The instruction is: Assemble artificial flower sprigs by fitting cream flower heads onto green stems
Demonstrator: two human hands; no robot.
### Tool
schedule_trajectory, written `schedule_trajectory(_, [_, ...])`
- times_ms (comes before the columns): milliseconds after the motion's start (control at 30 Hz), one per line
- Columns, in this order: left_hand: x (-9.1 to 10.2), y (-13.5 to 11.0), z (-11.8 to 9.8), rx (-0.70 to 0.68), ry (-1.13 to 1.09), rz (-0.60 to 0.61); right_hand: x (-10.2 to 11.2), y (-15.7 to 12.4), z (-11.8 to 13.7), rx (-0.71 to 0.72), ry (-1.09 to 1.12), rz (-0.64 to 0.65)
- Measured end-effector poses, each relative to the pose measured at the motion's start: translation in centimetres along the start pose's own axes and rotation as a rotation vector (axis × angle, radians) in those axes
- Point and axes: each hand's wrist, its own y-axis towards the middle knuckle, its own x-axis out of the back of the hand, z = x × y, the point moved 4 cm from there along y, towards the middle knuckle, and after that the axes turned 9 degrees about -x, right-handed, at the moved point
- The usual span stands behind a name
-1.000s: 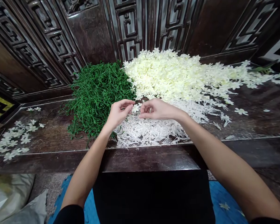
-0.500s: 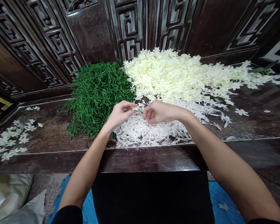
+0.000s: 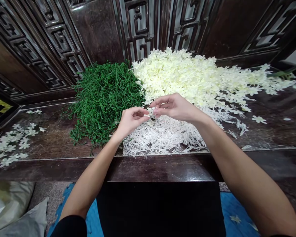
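Nearest, below the heap of white spikes (image 3: 162,138), a blue cloth (image 3: 93,223) lies on the floor, with grey bags (image 3: 12,210) off to its left. The spikes lie loose on the dark table (image 3: 158,168), and their near fringe reaches the raised front lip. Just above that heap the left hand (image 3: 130,120) and right hand (image 3: 175,107) meet fingertip to fingertip. Each has thumb and forefinger pinched shut on one small flower (image 3: 148,112) held between them, the other fingers loosely curled. Left of the spikes, touching them, is a heap of green stems (image 3: 106,95). Further left comes bare wood, then a scatter of flowers (image 3: 12,144) near the table's end. Right of the spikes the wood is mostly bare, with a loose flower (image 3: 259,119). Behind the spikes a large cream flower pile (image 3: 187,75) runs back to the carved panel (image 3: 138,29).
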Motion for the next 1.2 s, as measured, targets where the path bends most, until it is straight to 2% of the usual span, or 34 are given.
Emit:
schedule_trajectory(267, [0.0, 0.0, 0.1, -0.025, -0.047, -0.006, -0.8, 0.3, 0.0, -0.022, 0.033, -0.029])
schedule_trajectory(667, [0.3, 0.0, -0.7, -0.012, 0.005, -0.039, -0.5, -0.1, 0.9, 0.121, 0.056, -0.302])
schedule_trajectory(1100, [0.4, 0.1, -0.6, -0.044, -0.075, -0.082, -1.2, 0.0, 0.7, 0.103, -0.072, -0.270])
schedule_trajectory(1200, [0.4, 0.1, -0.8, -0.040, -0.110, -0.123, -1.2, 0.0, 0.6, 0.108, -0.069, -0.269])
